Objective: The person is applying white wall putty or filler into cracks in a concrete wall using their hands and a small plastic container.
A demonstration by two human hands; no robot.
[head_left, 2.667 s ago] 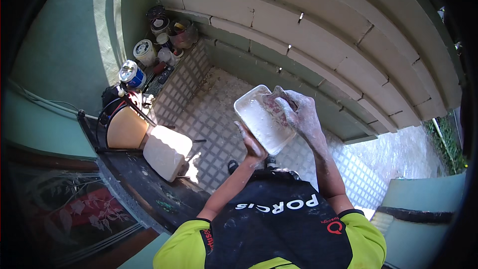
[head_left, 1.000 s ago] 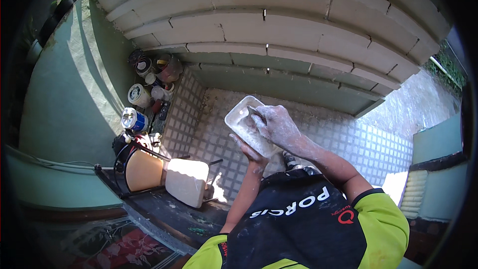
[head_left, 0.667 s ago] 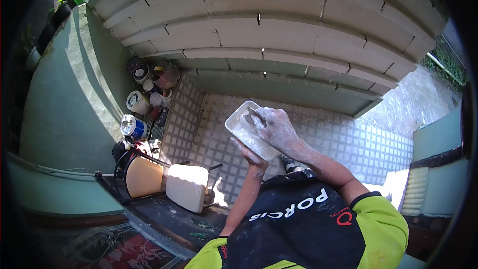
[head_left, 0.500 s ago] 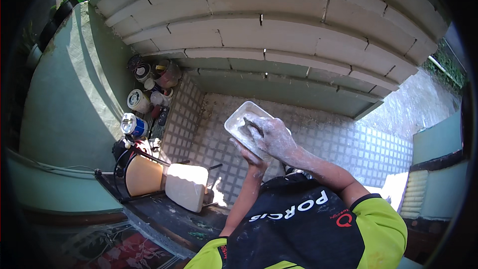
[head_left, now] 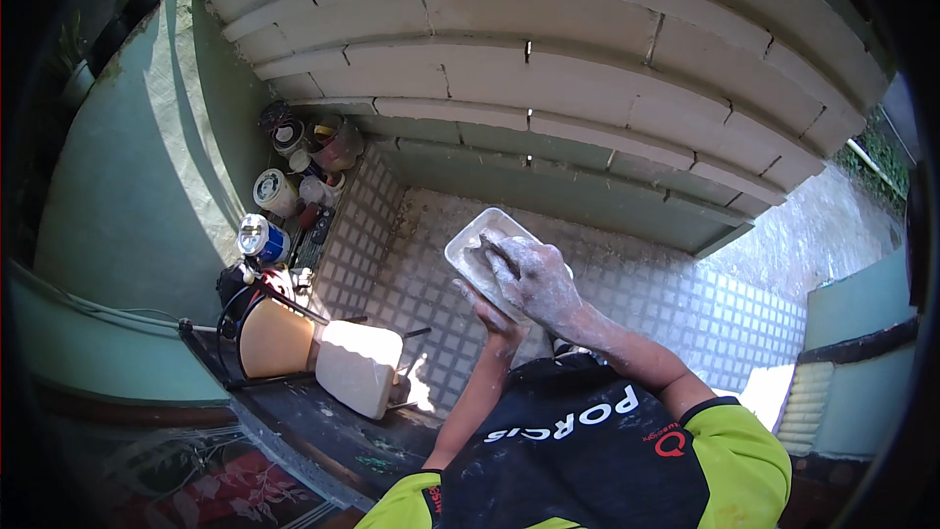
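Nearest the camera, a black and lime-yellow short-sleeved shirt [head_left: 597,446] is showing pale smudges across the chest. Beyond it, the left hand [head_left: 494,313] is supporting a white, rectangular, shallow tray [head_left: 468,229] from below, the thumb side lying along the near left wall. The tray is sitting in front of the torso, above the floor, and is appearing somewhat tilted. The right hand [head_left: 534,279], coated in white residue, is reaching over it from the right, with fingers curling down inside. Whether those fingers are gripping a small tool or only pressing on the white contents is not showing clearly.

In this inspector's judgement, the step in hand is working or gathering the white material within the tray. The next move is calling for a steady left-hand support and a controlled lift of the right fingers, without spilling over the rim.

Farther left, a chair with a tan back and pale seat [head_left: 360,367] is standing in partial sun. Past the patterned grey tile floor [head_left: 431,318], a white-and-blue round bucket [head_left: 264,237] and a white lidded plastic bucket [head_left: 275,193] are standing by the green wall [head_left: 117,206]. Farthest, a pale block wall [head_left: 548,78] is spanning the background.
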